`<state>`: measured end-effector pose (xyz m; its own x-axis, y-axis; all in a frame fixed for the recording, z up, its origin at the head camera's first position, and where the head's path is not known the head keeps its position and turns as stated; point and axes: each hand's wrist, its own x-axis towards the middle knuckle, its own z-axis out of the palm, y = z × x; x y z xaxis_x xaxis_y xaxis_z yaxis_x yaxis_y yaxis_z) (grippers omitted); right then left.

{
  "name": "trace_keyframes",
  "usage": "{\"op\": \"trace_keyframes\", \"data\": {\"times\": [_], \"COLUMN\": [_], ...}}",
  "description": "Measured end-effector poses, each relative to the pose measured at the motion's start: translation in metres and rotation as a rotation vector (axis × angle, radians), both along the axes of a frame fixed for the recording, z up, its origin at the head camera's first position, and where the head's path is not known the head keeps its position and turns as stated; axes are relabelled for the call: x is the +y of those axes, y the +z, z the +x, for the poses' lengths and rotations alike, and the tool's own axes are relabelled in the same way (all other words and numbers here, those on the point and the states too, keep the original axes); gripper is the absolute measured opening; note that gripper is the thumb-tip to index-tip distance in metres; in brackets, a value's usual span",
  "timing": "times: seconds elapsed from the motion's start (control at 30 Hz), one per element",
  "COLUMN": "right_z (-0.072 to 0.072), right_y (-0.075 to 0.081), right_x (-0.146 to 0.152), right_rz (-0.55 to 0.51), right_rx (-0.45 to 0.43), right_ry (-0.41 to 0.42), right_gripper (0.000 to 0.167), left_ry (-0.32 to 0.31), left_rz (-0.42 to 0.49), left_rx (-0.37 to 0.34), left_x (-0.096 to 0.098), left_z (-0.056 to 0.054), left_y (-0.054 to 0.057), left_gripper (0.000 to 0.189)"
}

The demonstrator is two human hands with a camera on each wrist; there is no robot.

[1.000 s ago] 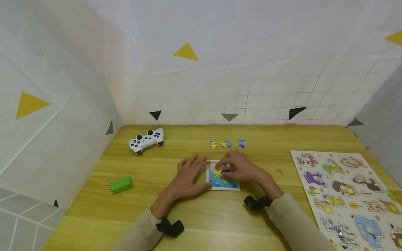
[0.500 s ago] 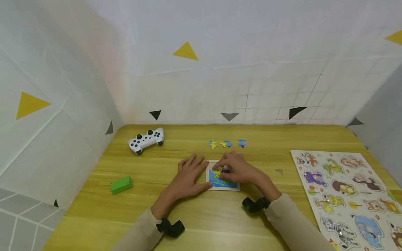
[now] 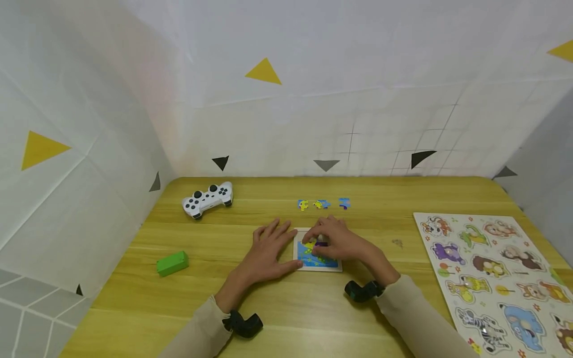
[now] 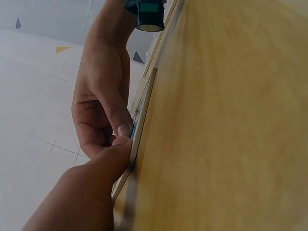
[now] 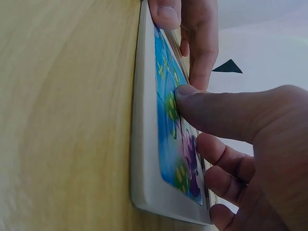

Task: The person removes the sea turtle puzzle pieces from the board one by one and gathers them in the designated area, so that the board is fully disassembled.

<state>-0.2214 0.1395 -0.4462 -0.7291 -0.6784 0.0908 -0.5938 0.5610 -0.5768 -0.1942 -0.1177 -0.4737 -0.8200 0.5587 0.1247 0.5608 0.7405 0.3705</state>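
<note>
While right fingers [image 5: 224, 184] bend onto the puzzle [image 5: 169, 144], grip unclear, left fingers [image 3: 285, 239] spread at its edge.

A person's beige-sleeved forearms [image 3: 418, 315] reach inward, the left hand [image 3: 268, 256] palm down with fingers fanned and thumb extended, the right hand [image 3: 339, 241] angled toward it, thumb and index finger bent and apart.

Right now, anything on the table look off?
One oddity: a small brownish patch on the table, to the right of the right hand, breaks the wood grain; stain or scrap, can't tell. The three loose puzzle pieces sit in a rough row, so they don't look spilled.
</note>
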Motion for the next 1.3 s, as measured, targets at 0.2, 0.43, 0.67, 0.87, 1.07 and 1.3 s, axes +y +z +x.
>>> {"op": "trace_keyframes", "data": {"times": [0.2, 0.43, 0.67, 0.87, 1.07, 1.3], "right_z": [0.001, 0.001, 0.001, 0.001, 0.0, 0.0], "right_y": [0.002, 0.001, 0.002, 0.001, 0.001, 0.002], "right_x": [0.0, -0.001, -0.003, -0.005, -0.008, -0.011], "right_rz": [-0.009, -0.016, -0.052, -0.082, -0.142, -0.22], "right_rx": [-0.007, -0.011, 0.009, 0.02, -0.015, -0.122], "right_ry": [0.001, 0.002, 0.021, 0.033, 0.041, 0.064], "right_gripper": [0.023, 0.023, 0.024, 0.022, 0.02, 0.016], "left_ry": [0.0, 0.003, 0.007, 0.007, 0.003, 0.0], "left_rz": [0.0, -0.023, -0.038, -0.028, -0.016, -0.007], "left_rx": [0.004, 0.019, 0.006, 0.008, 0.007, 0.009], "left_x": [0.0, 0.001, 0.0, 0.0, -0.001, -0.001], "left_z": [0.001, 0.001, 0.0, 0.0, 0.001, 0.001], "left_y": [0.002, 0.002, 0.0, -0.001, -0.001, -0.001], "left_gripper": [0.079, 0.079, 0.079, 0.079, 0.079, 0.079]}}
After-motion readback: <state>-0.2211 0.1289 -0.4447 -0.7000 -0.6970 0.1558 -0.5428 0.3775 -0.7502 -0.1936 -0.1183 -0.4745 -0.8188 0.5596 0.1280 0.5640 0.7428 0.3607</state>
